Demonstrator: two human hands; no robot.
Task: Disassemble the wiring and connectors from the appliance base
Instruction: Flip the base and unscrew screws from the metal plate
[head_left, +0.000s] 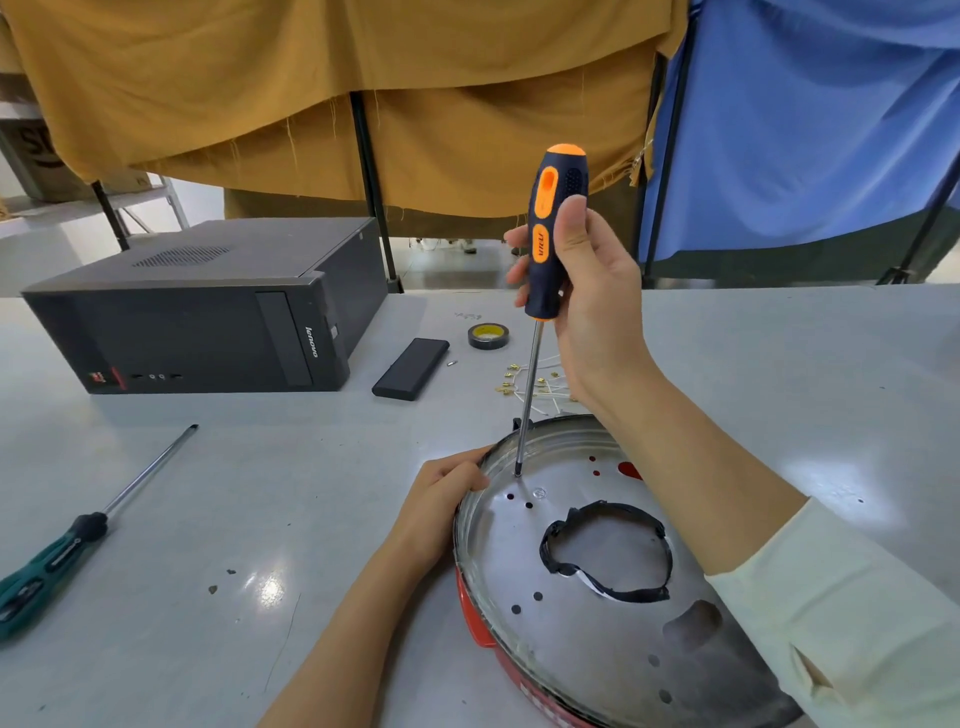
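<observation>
Grey table (260, 493) — right hand (587, 291) grips upright screwdriver (550, 234), tip down; left hand (447, 493) clasps base (597, 649).

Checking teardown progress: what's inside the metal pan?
Inside the pan: a black ring around a centre opening, small holes and the screwdriver tip on the floor. The right forearm covers the far-right part.
</observation>
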